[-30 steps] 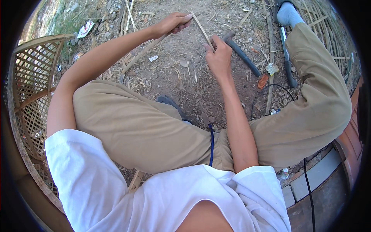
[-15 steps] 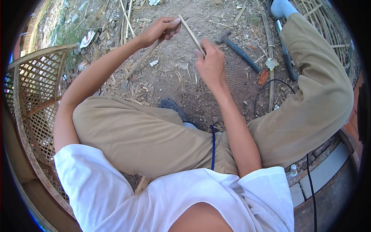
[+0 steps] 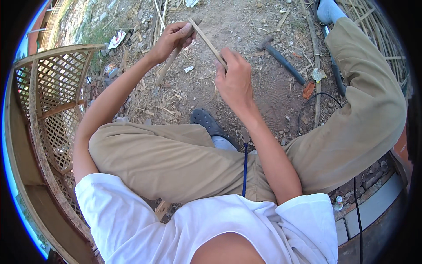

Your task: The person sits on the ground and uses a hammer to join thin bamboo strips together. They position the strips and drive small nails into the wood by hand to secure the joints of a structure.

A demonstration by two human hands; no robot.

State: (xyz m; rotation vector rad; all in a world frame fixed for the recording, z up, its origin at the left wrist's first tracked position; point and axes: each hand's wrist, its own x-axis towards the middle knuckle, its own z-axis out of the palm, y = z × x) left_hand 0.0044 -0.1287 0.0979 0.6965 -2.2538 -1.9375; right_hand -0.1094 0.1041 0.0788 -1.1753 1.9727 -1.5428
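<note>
My left hand [image 3: 174, 40], up ahead, is closed around a long wooden strip [image 3: 168, 66] that slants down toward the ground. In my right hand [image 3: 236, 78] is a shorter, pale wooden strip [image 3: 205, 39], pinched near its lower end. Its upper end crosses the long strip just beside my left fingertips. Whether the two pieces are joined there, I cannot tell. Both hands are held out over the dirt, beyond my bent legs.
To the right lies a hammer [image 3: 285, 64] with a dark handle, near an orange scrap [image 3: 308, 90] and a black cable [image 3: 311, 95]. A curved wooden lattice frame [image 3: 36, 119] stands at my left. Wood shavings and litter are scattered over the ground [image 3: 272, 105].
The whole view has shifted, with the ground, hammer and lattice now further right in the picture. My hands keep their hold on both strips and appear slightly lower left relative to the ground.
</note>
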